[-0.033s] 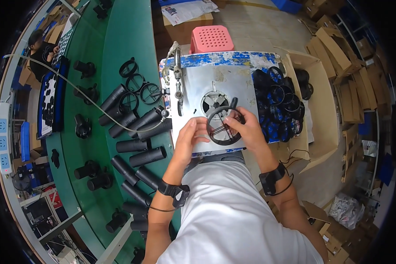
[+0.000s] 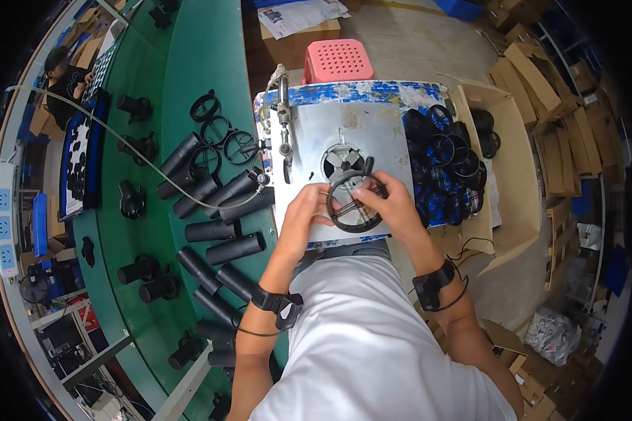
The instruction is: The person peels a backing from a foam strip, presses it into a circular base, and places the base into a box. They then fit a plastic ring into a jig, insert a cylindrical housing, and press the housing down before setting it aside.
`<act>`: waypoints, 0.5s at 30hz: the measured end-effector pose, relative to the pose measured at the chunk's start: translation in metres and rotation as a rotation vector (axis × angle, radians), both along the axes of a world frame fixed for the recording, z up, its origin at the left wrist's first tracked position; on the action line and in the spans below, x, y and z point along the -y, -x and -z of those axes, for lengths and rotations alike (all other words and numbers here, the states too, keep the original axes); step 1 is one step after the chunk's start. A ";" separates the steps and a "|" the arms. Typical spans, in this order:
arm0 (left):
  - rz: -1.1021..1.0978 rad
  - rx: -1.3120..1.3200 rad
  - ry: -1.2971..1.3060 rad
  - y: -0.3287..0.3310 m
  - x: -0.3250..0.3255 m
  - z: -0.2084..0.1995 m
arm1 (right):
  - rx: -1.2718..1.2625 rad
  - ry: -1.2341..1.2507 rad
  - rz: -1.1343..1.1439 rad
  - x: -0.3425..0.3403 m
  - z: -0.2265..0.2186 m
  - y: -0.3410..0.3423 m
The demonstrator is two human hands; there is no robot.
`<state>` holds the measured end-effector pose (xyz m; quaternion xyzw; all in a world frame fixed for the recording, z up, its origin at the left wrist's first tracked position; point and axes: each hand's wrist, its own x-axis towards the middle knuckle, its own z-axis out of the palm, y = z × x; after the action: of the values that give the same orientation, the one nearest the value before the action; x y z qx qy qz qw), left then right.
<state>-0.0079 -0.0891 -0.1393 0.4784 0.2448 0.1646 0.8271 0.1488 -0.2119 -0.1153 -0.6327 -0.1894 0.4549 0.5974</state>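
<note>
Over the front of a metal-topped workbench I hold a black plastic ring with crossbars inside and a short stub on its rim (image 2: 357, 226). My right hand (image 2: 392, 205) grips the ring's right side, thumb across its inside. At its left rim is my left hand (image 2: 309, 214), fingers curled against and partly behind the ring. Just beyond the ring, a round metal jaw fixture (image 2: 344, 160) is set in the metal plate (image 2: 305, 133); the ring hides its near part. Left of the fixture stands a metal cylinder with a lever-like end (image 2: 284, 116).
Many similar black rings (image 2: 439, 165) are heaped at the bench's right, beside an open cardboard box (image 2: 516, 210). Black tubes (image 2: 235, 248) and more rings lie on the green table (image 2: 168, 217) at left. An air hose (image 2: 140, 151) crosses it. A pink stool (image 2: 338, 59) stands beyond.
The ring has shifted slightly left and tilted a little. My left fingers have closed in on its left rim, and my right hand has moved slightly left with it.
</note>
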 end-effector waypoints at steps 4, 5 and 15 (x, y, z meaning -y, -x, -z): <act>-0.035 -0.148 -0.270 -0.019 0.004 0.000 | 0.014 -0.097 -0.072 -0.008 0.004 0.011; -0.037 -0.148 -0.271 -0.021 0.005 0.000 | -0.008 -0.097 -0.079 -0.008 0.004 0.009; 0.023 -0.212 -0.570 -0.031 0.004 -0.012 | 0.087 -0.057 -0.084 -0.003 0.007 -0.003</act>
<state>0.0231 -0.0927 -0.1276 0.7083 0.2681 0.1664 0.6314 0.1514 -0.2086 -0.1224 -0.6260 -0.2545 0.4459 0.5869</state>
